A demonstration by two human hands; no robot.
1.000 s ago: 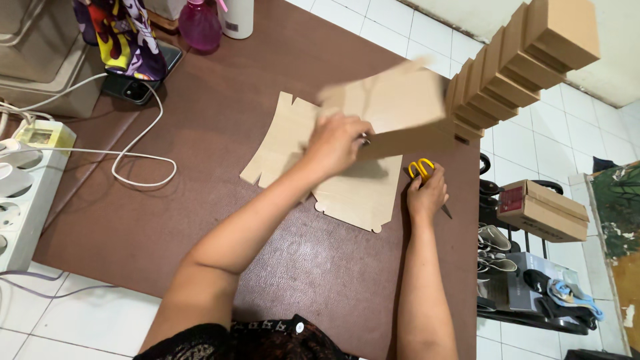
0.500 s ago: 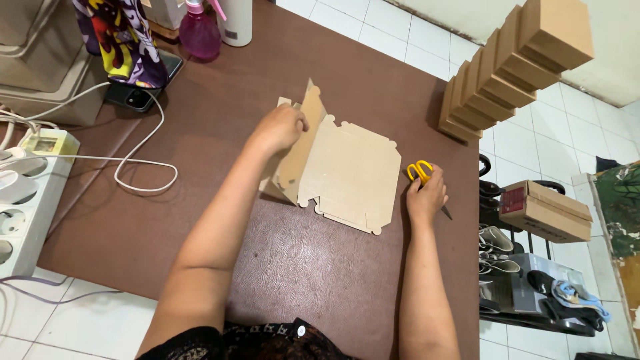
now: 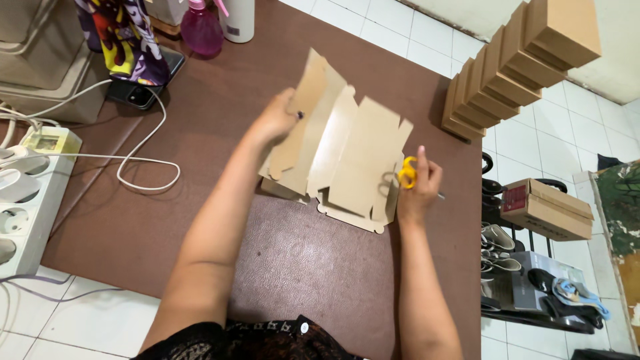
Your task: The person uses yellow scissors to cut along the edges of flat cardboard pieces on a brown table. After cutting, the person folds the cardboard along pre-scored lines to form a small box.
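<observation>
Left hand (image 3: 275,121) pinches the far-left flap of the flat tan die-cut cardboard box blank (image 3: 347,160) at mat centre — lifted cleanly. Right hand (image 3: 417,190), gripping yellow-handled scissors (image 3: 407,173), should pin the right edge flat.

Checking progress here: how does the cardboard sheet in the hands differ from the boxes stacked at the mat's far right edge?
The cardboard sheet is one unfolded die-cut blank; the stacked boxes are closed and several. The sheet is lifted by the left hand; the boxes rest untouched. Both are plain brown cardboard.
</observation>
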